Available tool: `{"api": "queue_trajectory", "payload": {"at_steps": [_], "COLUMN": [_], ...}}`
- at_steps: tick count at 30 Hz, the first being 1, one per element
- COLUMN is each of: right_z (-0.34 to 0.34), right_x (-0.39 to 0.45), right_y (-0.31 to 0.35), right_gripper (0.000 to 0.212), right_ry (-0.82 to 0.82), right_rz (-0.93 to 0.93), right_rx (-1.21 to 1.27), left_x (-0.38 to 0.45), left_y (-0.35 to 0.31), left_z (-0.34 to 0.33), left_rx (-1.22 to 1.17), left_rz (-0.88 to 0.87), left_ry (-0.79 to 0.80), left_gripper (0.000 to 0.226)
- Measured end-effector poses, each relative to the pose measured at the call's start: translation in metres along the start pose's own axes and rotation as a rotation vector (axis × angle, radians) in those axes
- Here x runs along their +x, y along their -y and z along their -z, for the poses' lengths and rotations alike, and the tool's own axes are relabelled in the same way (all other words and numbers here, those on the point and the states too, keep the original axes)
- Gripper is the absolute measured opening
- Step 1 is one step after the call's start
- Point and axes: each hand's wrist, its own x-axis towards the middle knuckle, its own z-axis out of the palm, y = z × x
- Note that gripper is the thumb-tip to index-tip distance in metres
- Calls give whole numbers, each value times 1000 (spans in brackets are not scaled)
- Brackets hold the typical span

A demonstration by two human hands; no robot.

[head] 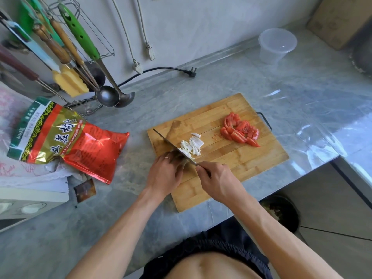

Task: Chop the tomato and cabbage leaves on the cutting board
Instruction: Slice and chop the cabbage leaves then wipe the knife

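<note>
A wooden cutting board lies on the grey counter. Red tomato wedges are piled at its far right. White strips of cut cabbage lie near its left side. My right hand grips the handle of a knife, whose blade rests edge-down on the board just left of the cut strips. My left hand is curled on the board against the blade's left side, pressing on something hidden under the fingers, with a ring on one finger.
A red and gold snack bag lies left of the board. Ladles and utensils hang at the back left. A clear plastic tub stands at the back right. Power plugs lie by the wall. A dark pot sits below the counter edge.
</note>
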Motion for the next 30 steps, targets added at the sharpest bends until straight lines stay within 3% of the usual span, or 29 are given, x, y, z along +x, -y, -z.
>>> {"api": "queue_trajectory", "payload": {"at_steps": [6,19,30], "right_z": [-13,-4,-13], "right_x": [6,-6,-8], "right_y": [-2,3,0], "right_gripper": [35,36,34], "right_ry": [-108,-59,-24], "right_rz": [-23,32,25], "right_rx": [89,85,70], "left_x": [-6,-15,-14], "left_y": [5,10,9], "left_z": [-6,-12,-4], "left_rx": [-61,-100,-182], "left_rz": [13,-31,7], "left_ry": [39,-52,18], "left_gripper": [37,32,40]}}
